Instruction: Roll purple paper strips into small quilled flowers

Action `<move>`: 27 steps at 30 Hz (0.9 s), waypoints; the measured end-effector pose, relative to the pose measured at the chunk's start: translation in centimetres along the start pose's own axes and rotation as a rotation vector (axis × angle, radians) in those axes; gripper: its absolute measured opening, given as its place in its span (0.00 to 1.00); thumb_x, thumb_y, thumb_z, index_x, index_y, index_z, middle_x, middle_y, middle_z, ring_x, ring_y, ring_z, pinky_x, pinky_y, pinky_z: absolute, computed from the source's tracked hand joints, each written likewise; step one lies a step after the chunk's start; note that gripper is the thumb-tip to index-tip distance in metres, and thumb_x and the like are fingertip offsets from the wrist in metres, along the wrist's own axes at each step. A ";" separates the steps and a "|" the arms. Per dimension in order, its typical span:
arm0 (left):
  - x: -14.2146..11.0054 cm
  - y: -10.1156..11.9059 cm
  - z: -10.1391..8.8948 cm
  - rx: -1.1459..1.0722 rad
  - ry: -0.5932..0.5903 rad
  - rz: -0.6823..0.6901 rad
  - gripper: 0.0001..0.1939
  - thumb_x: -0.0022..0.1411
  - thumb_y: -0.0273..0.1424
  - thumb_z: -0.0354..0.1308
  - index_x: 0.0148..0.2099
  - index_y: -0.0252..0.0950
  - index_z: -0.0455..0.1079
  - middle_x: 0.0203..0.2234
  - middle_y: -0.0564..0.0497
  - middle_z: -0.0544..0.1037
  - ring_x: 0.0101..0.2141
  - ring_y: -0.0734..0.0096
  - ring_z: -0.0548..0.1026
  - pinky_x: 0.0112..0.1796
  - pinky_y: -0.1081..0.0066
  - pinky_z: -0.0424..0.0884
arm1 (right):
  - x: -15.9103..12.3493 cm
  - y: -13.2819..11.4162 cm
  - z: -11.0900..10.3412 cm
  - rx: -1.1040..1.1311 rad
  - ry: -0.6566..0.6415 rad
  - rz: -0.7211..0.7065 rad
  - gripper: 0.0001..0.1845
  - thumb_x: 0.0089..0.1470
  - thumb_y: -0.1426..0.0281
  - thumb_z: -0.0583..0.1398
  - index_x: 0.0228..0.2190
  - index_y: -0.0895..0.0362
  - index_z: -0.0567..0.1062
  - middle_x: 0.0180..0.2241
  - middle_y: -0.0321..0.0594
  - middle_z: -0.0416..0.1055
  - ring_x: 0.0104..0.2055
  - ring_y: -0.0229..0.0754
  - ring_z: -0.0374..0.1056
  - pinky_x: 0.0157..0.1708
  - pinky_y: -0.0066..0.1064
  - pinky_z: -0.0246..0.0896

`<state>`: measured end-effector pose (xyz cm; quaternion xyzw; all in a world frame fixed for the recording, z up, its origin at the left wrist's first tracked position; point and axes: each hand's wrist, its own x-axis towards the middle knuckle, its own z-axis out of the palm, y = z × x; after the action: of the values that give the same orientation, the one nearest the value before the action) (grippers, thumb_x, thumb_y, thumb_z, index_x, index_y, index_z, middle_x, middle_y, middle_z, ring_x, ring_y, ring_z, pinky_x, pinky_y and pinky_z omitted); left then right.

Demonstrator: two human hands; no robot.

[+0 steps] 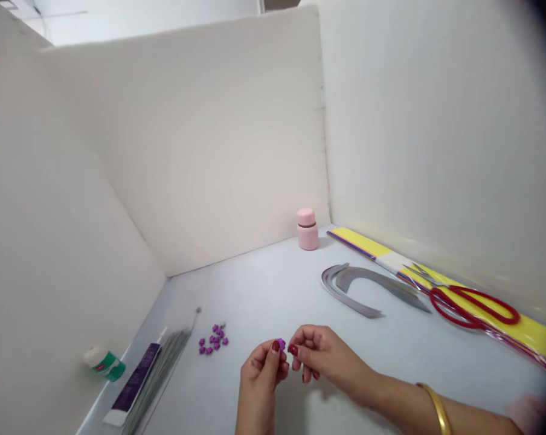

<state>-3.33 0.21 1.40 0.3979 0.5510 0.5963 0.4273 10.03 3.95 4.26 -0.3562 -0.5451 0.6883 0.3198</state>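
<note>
My left hand (263,370) pinches a small purple paper star (281,345) between thumb and forefinger, low in the middle of the view. Just to its right, my right hand (321,353) has thumb and forefinger closed together, a small gap away from the star. Whatever those fingertips hold, if anything, is too small to make out. A loose group of similar purple stars (214,340) lies on the table to the left of my hands.
Curved grey paper strips (368,283) lie at the right. Red-handled scissors (463,305) rest on a yellow packet (363,243) along the right wall. A pink bottle (307,229) stands behind. At left are thin wires (159,374), a purple-and-white tube (134,380) and a green-and-white bottle (105,364).
</note>
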 end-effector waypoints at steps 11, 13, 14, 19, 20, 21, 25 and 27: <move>-0.3 -1.1 -1.8 -0.146 0.057 -0.118 0.19 0.44 0.43 0.64 0.30 0.30 0.76 0.18 0.50 0.73 0.19 0.75 0.67 0.23 0.74 0.65 | 1.3 1.6 1.9 -0.071 -0.005 -0.015 0.13 0.46 0.62 0.60 0.21 0.60 0.67 0.19 0.33 0.66 0.20 0.33 0.61 0.23 0.25 0.54; -0.1 -1.1 -1.8 -0.157 0.076 -0.130 0.17 0.41 0.41 0.67 0.28 0.31 0.75 0.17 0.51 0.74 0.19 0.75 0.67 0.23 0.75 0.65 | 1.3 1.7 1.8 -0.187 0.010 -0.055 0.12 0.48 0.65 0.59 0.20 0.60 0.68 0.18 0.32 0.64 0.21 0.33 0.60 0.23 0.25 0.53; 0.0 -1.2 -1.8 -0.155 0.077 -0.132 0.16 0.40 0.40 0.68 0.26 0.31 0.74 0.16 0.51 0.74 0.19 0.75 0.67 0.23 0.75 0.65 | 1.3 1.8 1.8 -0.250 0.010 -0.077 0.11 0.49 0.67 0.58 0.20 0.60 0.68 0.17 0.32 0.63 0.21 0.33 0.59 0.23 0.25 0.52; 0.2 -1.8 -1.9 -0.128 0.068 -0.189 0.16 0.41 0.41 0.67 0.22 0.31 0.74 0.13 0.52 0.72 0.17 0.77 0.65 0.22 0.77 0.63 | 1.6 3.0 1.1 -0.325 -0.040 -0.093 0.09 0.51 0.70 0.56 0.22 0.60 0.70 0.18 0.32 0.64 0.21 0.33 0.57 0.23 0.24 0.51; 0.2 -2.0 -1.9 -0.117 0.067 -0.204 0.16 0.41 0.41 0.67 0.22 0.31 0.74 0.13 0.52 0.73 0.18 0.77 0.66 0.22 0.77 0.63 | 1.7 3.2 1.0 -0.298 -0.046 -0.077 0.08 0.51 0.70 0.56 0.23 0.60 0.70 0.18 0.33 0.64 0.22 0.33 0.58 0.23 0.24 0.51; 0.1 -2.1 -2.0 -0.105 0.063 -0.216 0.16 0.41 0.41 0.67 0.23 0.31 0.75 0.14 0.51 0.74 0.18 0.76 0.66 0.23 0.77 0.63 | 1.8 3.5 0.9 -0.269 -0.050 -0.061 0.07 0.50 0.69 0.57 0.24 0.60 0.71 0.19 0.33 0.65 0.22 0.33 0.58 0.23 0.24 0.52; 0.0 -2.4 -2.1 -0.056 0.042 -0.243 0.17 0.43 0.42 0.65 0.24 0.31 0.75 0.15 0.50 0.75 0.19 0.75 0.67 0.23 0.77 0.64 | 2.0 3.9 0.6 -0.163 -0.058 -0.013 0.08 0.49 0.69 0.58 0.25 0.61 0.70 0.20 0.34 0.66 0.22 0.34 0.59 0.24 0.25 0.54; 0.0 -2.4 -2.1 -0.026 0.029 -0.235 0.16 0.45 0.42 0.64 0.25 0.31 0.76 0.15 0.50 0.75 0.20 0.75 0.68 0.23 0.78 0.64 | 2.0 3.8 0.6 -0.128 -0.048 -0.002 0.08 0.49 0.68 0.59 0.24 0.61 0.70 0.19 0.34 0.66 0.21 0.33 0.59 0.24 0.25 0.54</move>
<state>-5.15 -0.42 -1.12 0.3164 0.5921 0.5549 0.4914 8.28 4.50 0.37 -0.3588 -0.5959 0.6599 0.2839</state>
